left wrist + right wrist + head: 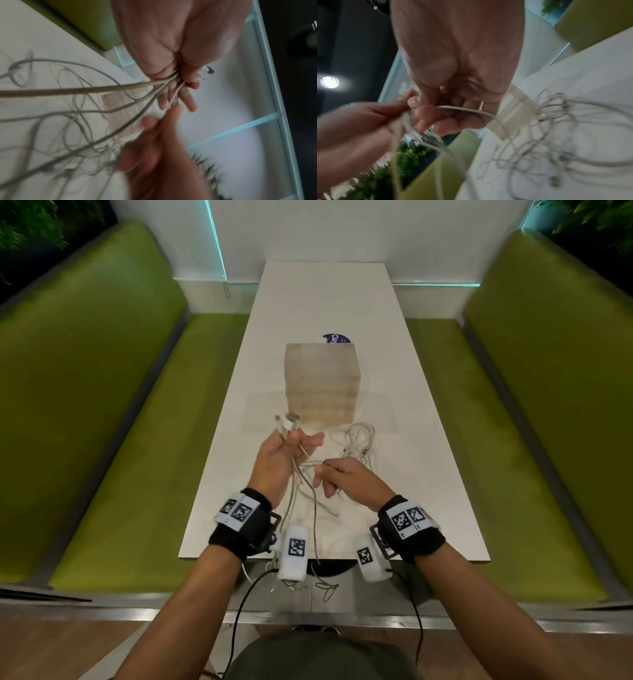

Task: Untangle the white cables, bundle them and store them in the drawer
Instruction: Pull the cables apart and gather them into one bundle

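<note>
Thin, round white cables (301, 474) hang in limp strands in front of the translucent, boxy plastic drawer unit (322, 385), their flat plugs fanned above the left hand (274, 460), whose fingers curl round them. The right hand (346, 477) pinches one strand. More cable lies looped on the smooth white table (428, 446), right of the unit's base.

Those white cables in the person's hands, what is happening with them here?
A person is sorting white cables over the white table. The left hand grips several cables near their plug ends, held upright. The right hand pinches one strand beside it. Another tangled pile lies on the table by the translucent drawer unit. Nothing looks bundled yet.
</note>
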